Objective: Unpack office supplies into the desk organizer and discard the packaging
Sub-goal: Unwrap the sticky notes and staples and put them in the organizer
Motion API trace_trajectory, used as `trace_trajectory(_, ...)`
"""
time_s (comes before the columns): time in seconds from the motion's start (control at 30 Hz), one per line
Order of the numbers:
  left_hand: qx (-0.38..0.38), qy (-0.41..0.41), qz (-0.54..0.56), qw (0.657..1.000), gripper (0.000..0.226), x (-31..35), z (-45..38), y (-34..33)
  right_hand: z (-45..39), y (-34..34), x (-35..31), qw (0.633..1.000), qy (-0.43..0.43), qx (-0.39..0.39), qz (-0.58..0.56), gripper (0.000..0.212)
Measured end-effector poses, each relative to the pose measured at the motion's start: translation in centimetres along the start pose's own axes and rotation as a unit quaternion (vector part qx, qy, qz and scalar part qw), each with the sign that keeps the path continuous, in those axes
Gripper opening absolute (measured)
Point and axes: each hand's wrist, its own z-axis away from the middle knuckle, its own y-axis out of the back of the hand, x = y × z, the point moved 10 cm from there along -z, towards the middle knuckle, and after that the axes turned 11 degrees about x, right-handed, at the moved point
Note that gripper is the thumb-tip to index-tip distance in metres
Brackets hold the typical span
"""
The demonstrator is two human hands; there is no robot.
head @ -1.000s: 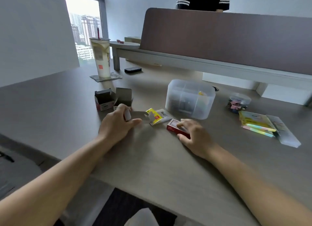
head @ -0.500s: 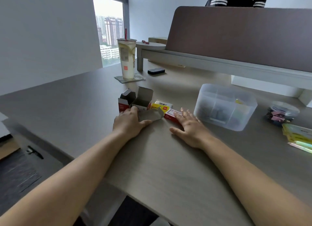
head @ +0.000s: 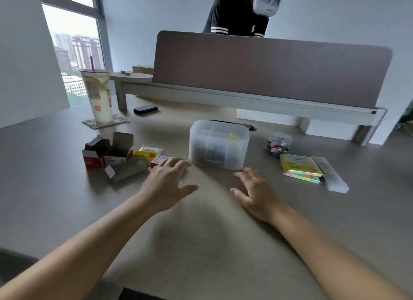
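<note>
A translucent desk organizer (head: 219,144) stands mid-desk with dark items inside. To its left lie opened red-and-white cardboard boxes (head: 107,151), a flattened grey box (head: 127,171), a yellow pack (head: 148,154) and a small red box (head: 159,161). My left hand (head: 166,183) hovers open, fingers spread, just right of the red box and holding nothing. My right hand (head: 257,192) is open over the desk in front of the organizer, empty. A jar of binder clips (head: 279,143), sticky notes (head: 299,166) and a clear plastic sleeve (head: 330,175) lie at the right.
A tall drink cup (head: 98,96) on a coaster stands at the back left, with a black device (head: 145,109) near it. A brown divider panel (head: 268,69) runs along the desk's far side; a person with a headset stands behind it.
My left hand has let go of the flattened grey box, which now lies beside the open boxes. Both hands have lifted off the packaging and spread open nearer the organizer.
</note>
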Motion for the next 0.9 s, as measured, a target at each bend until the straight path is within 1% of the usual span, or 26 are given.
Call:
trace_trajectory(0.13, -0.096, -0.054, 0.000, 0.994, 0.068, 5.0, -1.0, -5.8, 1.3, 3.6, 6.9, 0.994, -0.078, 0.054, 0.051, 0.044)
trace_trajectory(0.27, -0.178, -0.067, -0.003, 0.982, 0.071, 7.2, -1.4, -9.8, 1.0, 5.4, 12.7, 0.978, -0.163, 0.077, 0.106, 0.048)
trace_trajectory(0.4, -0.187, -0.073, -0.005, 0.980, 0.067, 7.6, -2.0, -10.8, 0.0, 4.7, 16.0, 0.972, -0.206, 0.048, 0.103, 0.053)
trace_trajectory(0.47, -0.179, -0.065, 0.010, 0.982, 0.067, 7.4, -2.2, -10.7, -0.4, 4.7, 16.6, 0.970, -0.217, 0.060, 0.088, 0.052)
trace_trajectory(0.57, -0.168, -0.061, 0.020, 0.984, 0.067, 7.3, -2.2, -10.6, -0.4, 5.7, 16.3, 0.967, -0.213, 0.097, 0.099, 0.044)
trace_trajectory(0.7, -0.156, -0.058, 0.030, 0.986, 0.066, 7.4, -2.3, -10.2, -0.3, 6.2, 14.7, 0.966, -0.154, 0.109, 0.177, 0.035)
trace_trajectory(0.77, -0.152, -0.055, 0.034, 0.986, 0.066, 7.4, -2.3, -10.1, -0.1, 7.0, 13.6, 0.961, -0.129, 0.143, 0.198, 0.035)
trace_trajectory(0.83, -0.146, -0.041, 0.052, 0.987, 0.067, 7.2, -2.4, -9.9, 0.2, 8.7, 11.9, 0.955, -0.099, 0.217, 0.174, 0.030)
trace_trajectory(0.9, -0.125, -0.015, 0.101, 0.987, 0.069, 7.0, -2.7, -9.3, 0.5, 10.5, 10.1, 0.951, -0.086, 0.291, 0.064, 0.025)
